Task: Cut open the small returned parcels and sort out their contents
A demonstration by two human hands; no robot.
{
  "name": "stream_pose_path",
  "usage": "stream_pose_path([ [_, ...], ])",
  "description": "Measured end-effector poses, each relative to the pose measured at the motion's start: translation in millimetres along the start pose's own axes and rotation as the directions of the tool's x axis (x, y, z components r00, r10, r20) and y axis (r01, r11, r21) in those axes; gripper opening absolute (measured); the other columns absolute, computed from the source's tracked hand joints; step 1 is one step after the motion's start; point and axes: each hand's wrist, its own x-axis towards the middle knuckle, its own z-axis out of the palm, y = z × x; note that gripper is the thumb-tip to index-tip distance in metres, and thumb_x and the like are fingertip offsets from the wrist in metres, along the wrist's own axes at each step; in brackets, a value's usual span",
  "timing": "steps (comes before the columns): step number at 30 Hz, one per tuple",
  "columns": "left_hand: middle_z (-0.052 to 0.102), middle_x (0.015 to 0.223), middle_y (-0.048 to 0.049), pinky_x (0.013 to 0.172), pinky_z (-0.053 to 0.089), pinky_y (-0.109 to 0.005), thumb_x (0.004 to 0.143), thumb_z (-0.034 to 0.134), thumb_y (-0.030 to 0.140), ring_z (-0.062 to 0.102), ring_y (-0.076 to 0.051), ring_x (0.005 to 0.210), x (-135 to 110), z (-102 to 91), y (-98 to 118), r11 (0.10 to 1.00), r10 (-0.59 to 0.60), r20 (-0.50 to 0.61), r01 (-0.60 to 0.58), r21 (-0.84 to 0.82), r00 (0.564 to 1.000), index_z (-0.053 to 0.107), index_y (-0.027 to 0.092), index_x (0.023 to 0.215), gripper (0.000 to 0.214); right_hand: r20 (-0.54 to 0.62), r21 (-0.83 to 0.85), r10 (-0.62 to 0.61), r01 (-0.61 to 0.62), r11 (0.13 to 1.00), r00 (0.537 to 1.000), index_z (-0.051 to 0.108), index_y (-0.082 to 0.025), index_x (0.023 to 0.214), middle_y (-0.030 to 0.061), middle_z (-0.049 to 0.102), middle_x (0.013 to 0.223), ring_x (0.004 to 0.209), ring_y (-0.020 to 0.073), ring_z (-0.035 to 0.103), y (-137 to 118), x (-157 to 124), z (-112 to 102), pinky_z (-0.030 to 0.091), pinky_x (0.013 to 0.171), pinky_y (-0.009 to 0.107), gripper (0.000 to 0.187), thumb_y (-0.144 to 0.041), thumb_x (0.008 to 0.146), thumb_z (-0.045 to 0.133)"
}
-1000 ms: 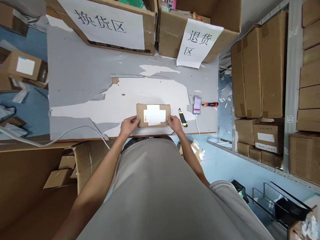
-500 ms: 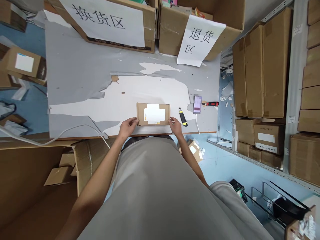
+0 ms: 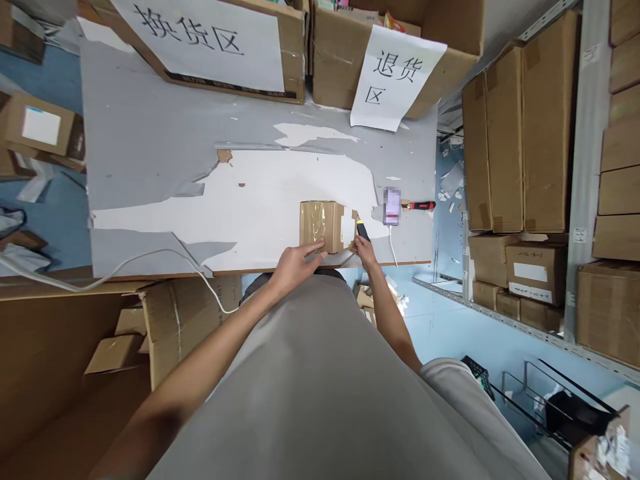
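Note:
A small cardboard box (image 3: pixel 321 225) lies on the worn grey-and-white table (image 3: pixel 150 153) near its front edge, taped brown side up, with its white label (image 3: pixel 349 229) now on the right-hand face. My left hand (image 3: pixel 295 262) rests its stretched fingers against the box's near edge. Just right of the box, my right hand (image 3: pixel 365 252) has its fingers closed over the lower end of a yellow-and-black utility knife (image 3: pixel 361 231).
A phone (image 3: pixel 391 206) on a white cable and a red-handled tool (image 3: pixel 420 205) lie at the table's right edge. Two large cartons with paper signs (image 3: pixel 210 40) (image 3: pixel 395 77) stand at the back. Shelves of cartons (image 3: pixel 520 133) are on the right; a white cord (image 3: pixel 150 257) crosses the left front.
The box has been turned onto another side and shifted right. My left hand moved right along its near edge; my right hand left the box and went to the utility knife.

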Motion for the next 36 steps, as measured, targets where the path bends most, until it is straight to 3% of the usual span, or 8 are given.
stream_pose_path([
  [5, 0.083, 0.151, -0.0071, 0.124, 0.065, -0.048, 0.108, 0.071, 0.053, 0.084, -0.039, 0.136, 3.2, -6.5, -11.4, 0.986, 0.023, -0.106, -0.005, 0.164, 0.994, 0.092, 0.026, 0.141, 0.047, 0.006, 0.011, -0.012, 0.012, 1.0, 1.0, 0.079, -0.022, 0.123, 0.0102, 0.088, 0.118, 0.119, 0.0251, 0.082, -3.3, -7.6, 7.1, 0.071, 0.112, 0.05, 0.049, -0.066, 0.1, 0.078],
  [10, 0.092, 0.122, -0.0162, 0.116, 0.067, -0.058, 0.098, 0.085, 0.06, 0.087, -0.048, 0.124, 18.5, -37.5, -59.0, 0.945, -0.16, -0.33, 0.241, 0.221, 0.93, 0.096, 0.021, 0.12, 0.046, 0.003, -0.064, -0.075, 0.075, 0.995, 0.997, 0.081, -0.02, 0.117, 0.0161, 0.09, 0.121, 0.129, 0.0317, 0.083, -17.6, -16.0, 33.2, 0.068, 0.119, 0.053, 0.042, -0.058, 0.098, 0.085],
  [14, 0.092, 0.105, -0.0148, 0.117, 0.066, -0.055, 0.088, 0.091, 0.041, 0.088, -0.042, 0.12, 32.5, -52.3, -105.2, 0.929, -0.356, -0.375, 0.368, -0.042, 0.856, 0.092, 0.02, 0.1, 0.024, -0.004, -0.165, -0.128, 0.126, 0.978, 0.992, 0.082, -0.021, 0.11, 0.0166, 0.091, 0.121, 0.128, 0.0322, 0.085, -33.7, -23.8, 57.9, 0.065, 0.124, 0.052, 0.023, -0.042, 0.101, 0.082],
  [18, 0.089, 0.094, -0.0115, 0.11, 0.071, -0.047, 0.077, 0.096, 0.029, 0.088, -0.033, 0.106, 29.9, -60.9, -140.7, 0.846, -0.502, -0.352, 0.364, -0.389, 0.79, 0.086, 0.016, 0.096, 0.024, 0.026, -0.29, -0.197, 0.196, 0.937, 0.98, 0.084, -0.021, 0.119, 0.0154, 0.09, 0.128, 0.126, 0.0319, 0.086, -52.8, -49.6, 74.4, 0.065, 0.123, 0.052, 0.017, -0.029, 0.106, 0.076],
  [23, 0.085, 0.097, -0.0098, 0.102, 0.073, -0.041, 0.077, 0.096, 0.025, 0.084, -0.024, 0.098, 14.5, -83.4, -173.5, 0.746, -0.621, -0.386, 0.363, -0.558, 0.683, 0.083, 0.013, 0.107, 0.034, 0.297, -0.598, -0.432, 0.519, 0.611, 0.851, 0.084, -0.022, 0.14, 0.0161, 0.082, 0.143, 0.129, 0.0329, 0.083, -87.2, -109.0, 120.3, 0.066, 0.119, 0.047, 0.031, -0.039, 0.115, 0.079],
  [28, 0.081, 0.093, -0.0074, 0.096, 0.073, -0.036, 0.084, 0.095, 0.028, 0.084, -0.021, 0.094, 8.2, -91.8, -186.7, 0.687, -0.691, -0.368, 0.406, -0.603, 0.622, 0.078, 0.014, 0.101, 0.027, 0.528, -0.66, -0.438, 0.676, 0.328, 0.728, 0.083, -0.02, 0.134, 0.0177, 0.079, 0.141, 0.13, 0.0311, 0.079, -114.4, -148.0, 174.7, 0.069, 0.113, 0.042, 0.023, -0.026, 0.122, 0.064],
  [31, 0.08, 0.093, -0.008, 0.092, 0.074, -0.037, 0.09, 0.096, 0.036, 0.085, -0.022, 0.093, 6.3, -85.7, -183.6, 0.679, -0.688, -0.336, 0.407, -0.611, 0.643, 0.076, 0.016, 0.098, 0.03, 0.544, -0.658, -0.425, 0.682, 0.318, 0.723, 0.081, -0.019, 0.139, 0.0172, 0.078, 0.142, 0.129, 0.0306, 0.079, -112.8, -143.7, 171.9, 0.07, 0.111, 0.041, 0.026, -0.023, 0.121, 0.063],
  [36, 0.084, 0.106, -0.0113, 0.099, 0.074, -0.039, 0.095, 0.096, 0.043, 0.086, -0.022, 0.097, 5.4, -69.0, -170.6, 0.67, -0.658, -0.265, 0.388, -0.633, 0.705, 0.077, 0.016, 0.102, 0.033, 0.39, -0.574, -0.484, 0.618, 0.537, 0.783, 0.082, -0.023, 0.148, 0.014, 0.077, 0.149, 0.135, 0.0287, 0.079, -77.9, -104.0, 112.6, 0.067, 0.121, 0.041, 0.035, -0.027, 0.117, 0.065],
])
